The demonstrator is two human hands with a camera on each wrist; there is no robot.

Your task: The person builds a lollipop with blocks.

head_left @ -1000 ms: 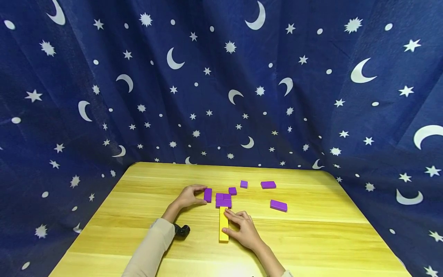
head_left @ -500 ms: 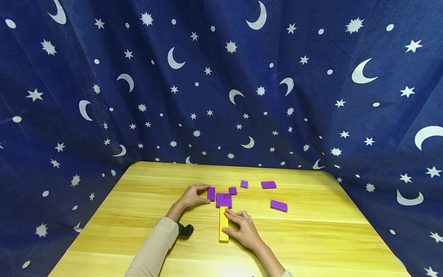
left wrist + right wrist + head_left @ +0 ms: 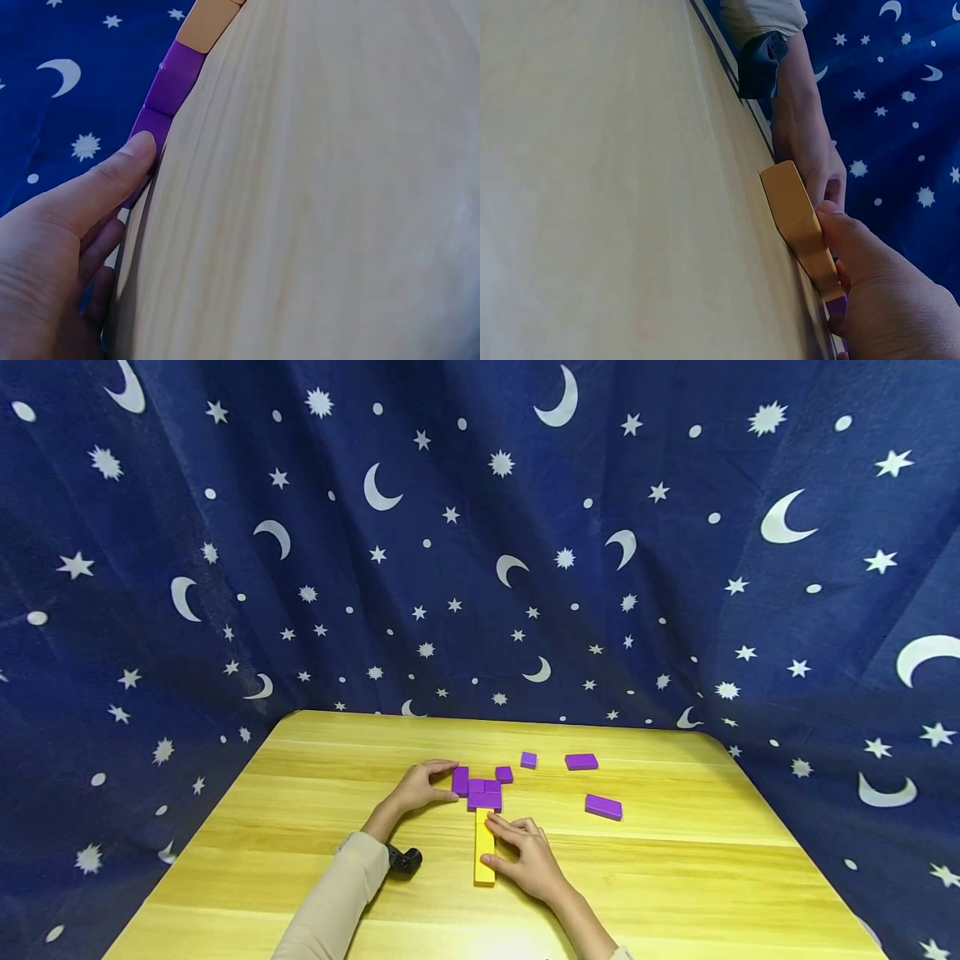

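On the wooden table [image 3: 675, 877] a long yellow bar [image 3: 484, 847] lies pointing away from me, its far end against a cluster of purple blocks [image 3: 486, 796]. My right hand [image 3: 527, 857] holds the bar from its right side, thumb near the close end and fingers near the far end. In the right wrist view the thumb [image 3: 855, 240] lies on the yellow bar [image 3: 799, 217]. My left hand [image 3: 420, 787] grips an upright purple block [image 3: 460, 779] that sits against the cluster's left side. In the left wrist view the thumb [image 3: 112, 180] touches that purple block [image 3: 169, 90].
Loose purple pieces lie beyond and to the right: two small cubes [image 3: 504, 774] [image 3: 528, 759] and two flat rectangles [image 3: 581, 762] [image 3: 603, 807]. A black wrist camera [image 3: 405, 858] sits on my left forearm. A star-and-moon curtain [image 3: 480, 568] hangs behind the table.
My left hand has slid the purple block to the right until it meets the cluster. The right hand and the yellow bar have stayed in place.
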